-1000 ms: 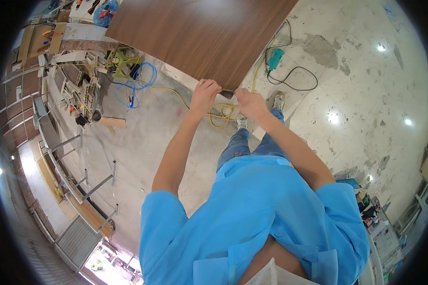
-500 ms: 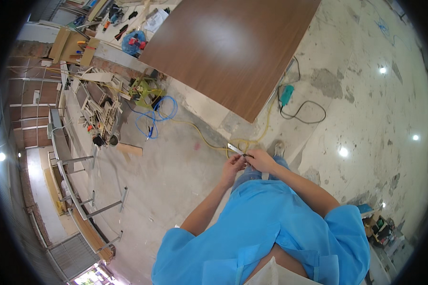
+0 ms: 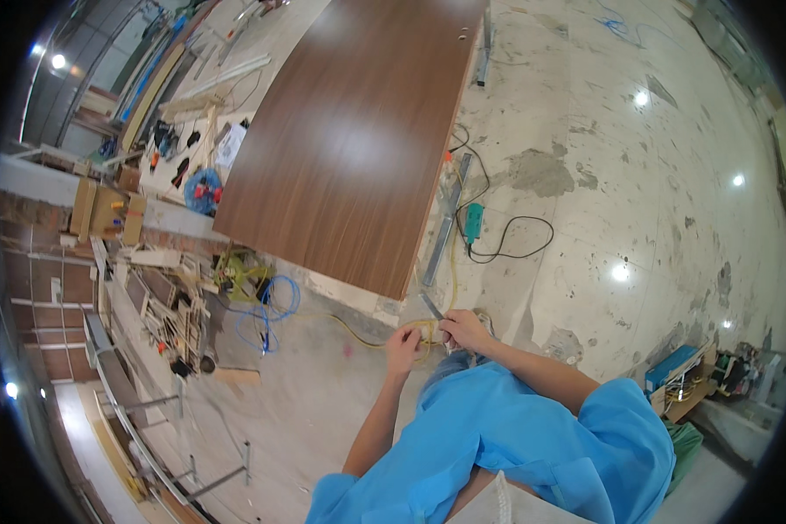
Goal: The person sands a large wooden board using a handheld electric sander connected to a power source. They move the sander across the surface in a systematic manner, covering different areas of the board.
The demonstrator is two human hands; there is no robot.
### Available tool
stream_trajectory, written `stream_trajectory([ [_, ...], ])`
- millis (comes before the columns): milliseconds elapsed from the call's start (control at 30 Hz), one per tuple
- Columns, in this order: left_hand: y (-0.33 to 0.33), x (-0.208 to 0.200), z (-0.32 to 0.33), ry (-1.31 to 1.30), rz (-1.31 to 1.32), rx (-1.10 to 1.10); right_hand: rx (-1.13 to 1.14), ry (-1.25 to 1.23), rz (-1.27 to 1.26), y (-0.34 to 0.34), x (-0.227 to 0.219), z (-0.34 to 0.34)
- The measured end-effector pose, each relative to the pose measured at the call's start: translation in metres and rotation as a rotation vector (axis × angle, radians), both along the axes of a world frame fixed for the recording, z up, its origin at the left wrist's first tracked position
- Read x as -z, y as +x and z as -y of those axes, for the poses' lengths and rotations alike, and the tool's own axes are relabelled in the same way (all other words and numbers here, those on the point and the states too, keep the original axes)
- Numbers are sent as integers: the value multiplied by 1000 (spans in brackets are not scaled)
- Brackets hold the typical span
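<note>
My right hand (image 3: 465,332) is closed around one end of a flat, narrow grey metal strip (image 3: 430,306), which points up and left toward the panel's near corner. What kind of tool it is, I cannot tell. Just left of it, apart from the strip, my left hand (image 3: 403,348) has its fingers drawn together. Whatever they pinch is too small to make out. Ahead of both hands lies a large brown wood-grain panel (image 3: 341,157), raised above the floor. A yellow hose (image 3: 358,334) runs on the floor behind my hands.
A teal power tool (image 3: 473,223) with a black cord lies right of the panel, beside a metal bar (image 3: 446,223). To the left are a coiled blue hose (image 3: 275,301), heaped wood offcuts (image 3: 162,301) and a metal frame (image 3: 148,428). An open box (image 3: 683,384) stands at right.
My hands have come apart; earlier both were together at the strip, which now stays in the right hand. My view has shifted, so the panel appears further left and its near corner lower.
</note>
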State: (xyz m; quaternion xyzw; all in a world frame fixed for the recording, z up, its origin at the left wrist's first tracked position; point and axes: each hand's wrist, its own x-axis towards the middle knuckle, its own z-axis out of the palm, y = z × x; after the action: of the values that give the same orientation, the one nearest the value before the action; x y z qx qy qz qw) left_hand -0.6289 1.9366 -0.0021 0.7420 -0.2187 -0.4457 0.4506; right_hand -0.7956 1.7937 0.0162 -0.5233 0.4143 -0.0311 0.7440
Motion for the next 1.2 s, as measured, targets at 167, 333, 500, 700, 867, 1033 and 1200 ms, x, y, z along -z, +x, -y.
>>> stream_trajectory([
  [167,14,32,-68,162,-52,-170,177,-54,-87,-26,24,29],
  [333,14,45,-178,422,-71,-495,138,-115,-76,-58,45,73],
  [500,-19,55,-264,450,-234,-810,228,-91,-91,-46,40,101],
  [700,-87,72,-287,703,507,-806,17,-230,142,30,11,56],
  [867,-102,71,-285,659,69,-989,-334,-206,204,104,-11,-11],
  [1033,-71,75,-295,548,-173,-1123,-488,-177,220,195,-24,-64],
  [1200,40,59,-299,507,149,-941,-542,-135,165,300,-46,-106],
])
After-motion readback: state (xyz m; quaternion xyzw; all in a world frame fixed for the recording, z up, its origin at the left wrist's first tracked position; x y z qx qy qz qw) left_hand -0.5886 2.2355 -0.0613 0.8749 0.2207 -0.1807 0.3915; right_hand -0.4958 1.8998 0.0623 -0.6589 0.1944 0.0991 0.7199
